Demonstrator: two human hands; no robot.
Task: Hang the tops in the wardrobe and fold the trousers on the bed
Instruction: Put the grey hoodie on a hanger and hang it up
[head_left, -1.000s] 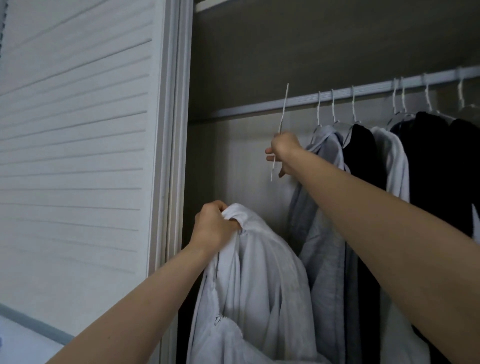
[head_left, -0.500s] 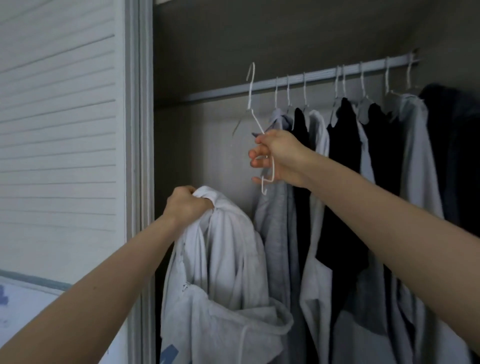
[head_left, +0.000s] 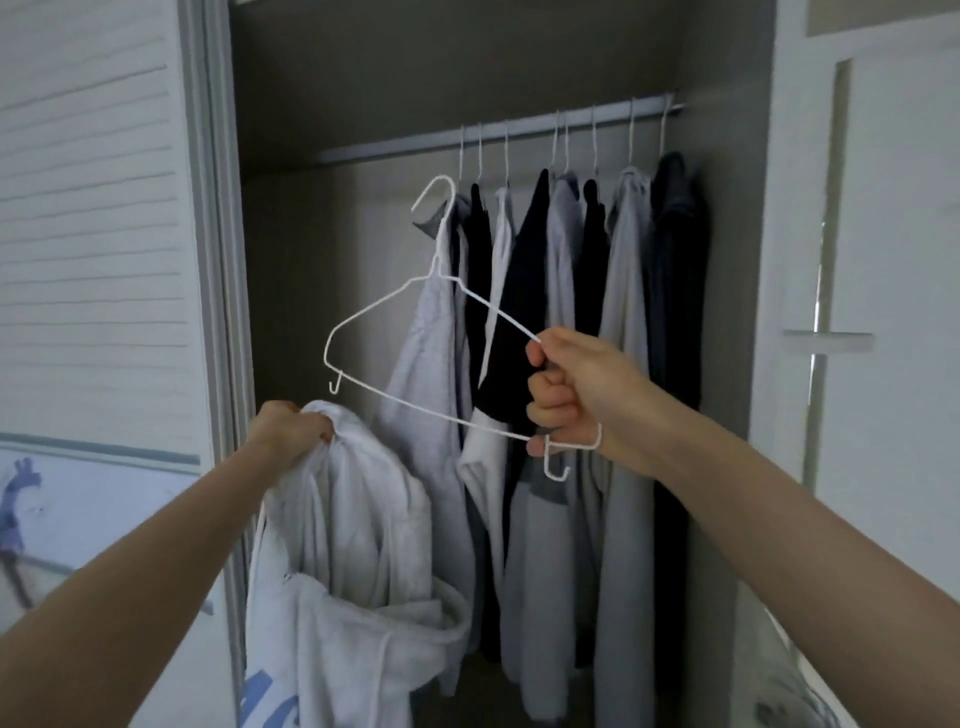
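My right hand (head_left: 576, 395) grips the right end of an empty white wire hanger (head_left: 415, 322), held free in front of the open wardrobe, its hook pointing up and clear of the rail (head_left: 415, 148). My left hand (head_left: 288, 428) grips a white hooded top (head_left: 343, 571) by its upper edge; the top hangs down at the wardrobe's left side, its hood drooping and a blue print showing at the bottom. The hanger is apart from the top, above and to its right.
Several grey, white and black tops (head_left: 571, 364) hang on white hangers along the rail. A white slatted sliding door (head_left: 93, 234) stands to the left, a white panel with a handle (head_left: 826, 343) to the right. The rail's left stretch is bare.
My right hand has lifted the white hanger off the rail and pulled it down and towards me, turning it broadside. The view has shifted right. My left hand still holds the white top.
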